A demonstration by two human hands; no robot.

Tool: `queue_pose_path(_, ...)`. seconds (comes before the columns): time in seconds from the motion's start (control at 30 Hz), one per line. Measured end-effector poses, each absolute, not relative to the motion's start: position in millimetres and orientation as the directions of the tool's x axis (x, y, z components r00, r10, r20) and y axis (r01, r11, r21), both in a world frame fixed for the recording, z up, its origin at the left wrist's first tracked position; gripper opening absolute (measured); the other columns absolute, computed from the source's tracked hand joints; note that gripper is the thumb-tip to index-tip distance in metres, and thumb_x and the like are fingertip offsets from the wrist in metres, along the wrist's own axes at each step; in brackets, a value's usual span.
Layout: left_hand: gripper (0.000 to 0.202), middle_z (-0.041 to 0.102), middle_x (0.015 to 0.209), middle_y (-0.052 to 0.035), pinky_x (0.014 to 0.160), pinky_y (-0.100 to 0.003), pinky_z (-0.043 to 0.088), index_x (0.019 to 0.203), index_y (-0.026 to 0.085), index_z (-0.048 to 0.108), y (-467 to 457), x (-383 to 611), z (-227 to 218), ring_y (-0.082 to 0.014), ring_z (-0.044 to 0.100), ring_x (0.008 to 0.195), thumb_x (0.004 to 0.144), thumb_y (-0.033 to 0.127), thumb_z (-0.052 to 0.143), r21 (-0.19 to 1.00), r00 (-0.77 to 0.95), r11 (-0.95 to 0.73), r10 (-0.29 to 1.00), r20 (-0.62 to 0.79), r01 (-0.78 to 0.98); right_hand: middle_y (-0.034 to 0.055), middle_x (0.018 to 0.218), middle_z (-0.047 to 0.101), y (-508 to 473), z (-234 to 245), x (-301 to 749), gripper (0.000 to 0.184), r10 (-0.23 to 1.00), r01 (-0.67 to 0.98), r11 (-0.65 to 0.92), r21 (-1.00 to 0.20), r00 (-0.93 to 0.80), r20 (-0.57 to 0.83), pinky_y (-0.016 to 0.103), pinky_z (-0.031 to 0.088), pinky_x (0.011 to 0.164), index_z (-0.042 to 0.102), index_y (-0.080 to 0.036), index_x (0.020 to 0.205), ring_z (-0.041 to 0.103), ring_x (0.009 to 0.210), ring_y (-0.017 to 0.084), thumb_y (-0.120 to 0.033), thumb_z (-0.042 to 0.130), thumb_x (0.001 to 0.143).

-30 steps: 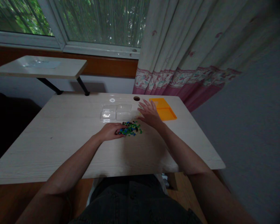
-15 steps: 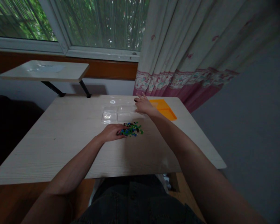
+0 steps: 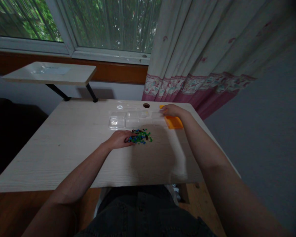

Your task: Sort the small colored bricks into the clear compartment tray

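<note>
My left hand (image 3: 120, 139) lies on the table, thumb and fingers apart, curved around the left side of a loose pile of small green, blue and dark pieces (image 3: 141, 136). Some of the pile lies between its thumb and fingers. My right hand (image 3: 172, 110) is over the back left part of an orange tray (image 3: 174, 122), fingers drawn together and pointing down to the left. Anything at those fingertips is hidden. A clear plastic tray with compartments (image 3: 117, 123) lies behind the pile; a small yellowish bit (image 3: 145, 114) shows in one compartment.
The pale wooden table (image 3: 76, 141) has a round dark hole (image 3: 146, 105) near its back edge. A small raised shelf (image 3: 74, 74) on black legs stands at back left, with a clear sheet on it. A curtain (image 3: 177, 65) hangs behind; a wall (image 3: 268, 131) runs along the right.
My right hand has moved right, from above the clear tray and the round hole to the orange tray, and its fingers have drawn together. My left hand stays by the pile.
</note>
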State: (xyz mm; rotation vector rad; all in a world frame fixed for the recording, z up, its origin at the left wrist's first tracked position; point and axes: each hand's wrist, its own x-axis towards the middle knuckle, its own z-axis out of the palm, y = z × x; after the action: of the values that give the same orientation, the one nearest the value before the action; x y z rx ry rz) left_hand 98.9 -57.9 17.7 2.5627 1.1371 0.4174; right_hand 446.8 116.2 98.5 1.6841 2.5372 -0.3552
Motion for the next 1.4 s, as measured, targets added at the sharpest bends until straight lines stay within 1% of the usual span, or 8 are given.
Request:
queue_pose_path(0.17,0.055,0.068,0.125,-0.0035,0.087,-0.030,0.048,0.137,0.032,0.056,-56.2,96.9,14.1,-0.0228,0.066,0.109,0.089,0.059,0.058,0.373,0.645,-0.639,0.754,0.128,0.673,0.0063,0.091,0.077,107.5,91.3,437.7,0.020,0.898,0.893,0.383,-0.238,-0.420,-0.131,0.026,0.049,0.077,0.076,-0.017,0.092,0.067,0.082,0.019,-0.022,0.059,0.083)
queue_pose_path(0.27,0.054,0.070,0.119,-0.0036,0.087,-0.029,0.048,0.137,0.031,0.057,-56.4,96.6,15.0,-0.0218,0.067,0.106,0.090,0.058,0.057,0.371,0.637,-0.628,0.762,0.116,0.684,0.0058,0.091,0.076,103.0,87.0,417.0,0.020,0.889,0.864,0.406,-0.296,-0.449,-0.089,0.025,0.049,0.076,0.076,-0.017,0.093,0.067,0.081,0.019,-0.023,0.059,0.083)
queue_pose_path(0.5,0.054,0.072,0.103,-0.0017,0.082,-0.028,0.048,0.135,0.030,0.057,-57.2,96.1,15.3,-0.0195,0.068,0.096,0.090,0.060,0.055,0.376,0.640,-0.637,0.756,0.138,0.672,0.0089,0.115,0.073,89.2,89.0,390.2,0.030,0.863,0.809,0.494,-0.318,-0.500,0.069,0.029,0.049,0.088,0.071,-0.016,0.113,0.067,0.101,0.021,-0.022,0.059,0.086)
queue_pose_path(0.63,0.054,0.072,0.103,-0.0023,0.081,-0.028,0.048,0.135,0.029,0.058,-57.6,97.4,17.6,-0.0195,0.068,0.092,0.090,0.059,0.057,0.386,0.636,-0.622,0.764,0.109,0.681,0.0149,0.128,0.066,76.1,83.9,426.3,0.042,0.908,0.825,0.409,-0.391,-0.327,0.261,0.038,0.048,0.100,0.064,-0.015,0.128,0.063,0.114,0.026,-0.028,0.059,0.089)
queue_pose_path(0.77,0.054,0.070,0.090,-0.0009,0.076,-0.027,0.047,0.133,0.028,0.059,-57.8,98.6,20.4,-0.0184,0.067,0.086,0.090,0.059,0.057,0.430,0.622,-0.603,0.774,0.115,0.671,0.0191,0.128,0.066,56.8,54.7,466.3,0.041,0.976,0.919,0.159,-0.360,-0.092,0.197,0.043,0.046,0.106,0.066,-0.010,0.125,0.062,0.118,0.030,-0.028,0.053,0.090)
queue_pose_path(0.9,0.043,0.065,0.081,-0.0009,0.070,-0.025,0.046,0.119,0.026,0.069,-59.6,98.7,24.9,-0.0147,0.062,0.076,0.096,0.055,0.049,0.508,0.544,-0.582,0.804,0.242,0.635,0.0164,0.137,0.061,30.5,20.5,468.4,0.047,0.963,0.896,0.175,-0.407,-0.069,0.261,0.045,0.046,0.108,0.057,-0.013,0.136,0.060,0.123,0.029,-0.029,0.044,0.095)
queue_pose_path(1.1,0.032,0.061,0.100,-0.0089,0.093,-0.039,0.044,0.110,0.022,0.071,-58.9,91.6,32.4,-0.0235,0.055,0.100,0.098,0.039,0.048,0.371,0.142,-0.381,0.834,0.533,0.847,0.0181,0.150,0.047,7.5,0.9,436.3,0.056,0.952,0.912,0.243,-0.330,-0.158,0.263,0.062,0.033,0.113,0.043,-0.013,0.148,0.043,0.140,0.036,-0.038,0.036,0.099)
queue_pose_path(1.4,0.041,0.057,0.116,-0.0146,0.099,-0.048,0.042,0.130,0.017,0.058,-54.0,91.4,4.3,-0.0312,0.050,0.111,0.095,0.038,0.051,0.312,0.136,-0.270,0.910,0.392,0.911,0.0194,0.152,0.044,-14.2,-4.8,410.2,0.062,0.896,0.862,0.390,-0.325,-0.274,0.349,0.055,0.030,0.119,0.030,-0.010,0.153,0.039,0.143,0.032,-0.040,0.035,0.099)
